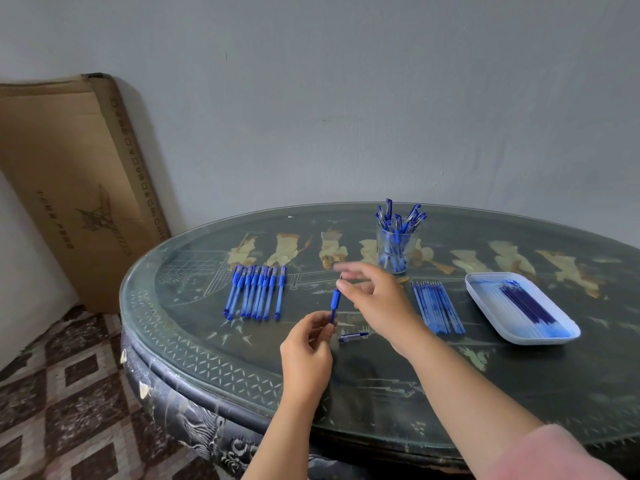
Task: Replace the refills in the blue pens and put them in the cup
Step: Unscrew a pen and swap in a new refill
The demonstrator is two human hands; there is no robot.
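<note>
on my remote feed, the person's left hand [306,348] pinches the lower end of a blue pen [334,304] between curled fingers and thumb, holding it nearly upright just above the dark round table [381,375]. the right hand [375,299], blurred, sits at the pen's upper tip with forefinger and thumb bent in on either side of it; i cannot tell whether they actually have hold of it.

a loose pen cap [353,337] lies flat on the glass top just beside the left hand, below the right wrist. to the left, a row of capped blue pens [258,292] lies side by side. to the right of the hands, a row of refills [438,308] lies in a neat line, and further right a white tray [483,289] holds more refills [526,306].

the clear cup [382,244] stands upright behind the right hand, near the table's far edge, with a bunch of finished pens [398,220] standing inside it. a cardboard box [69,174] leans against the wall at far left.
</note>
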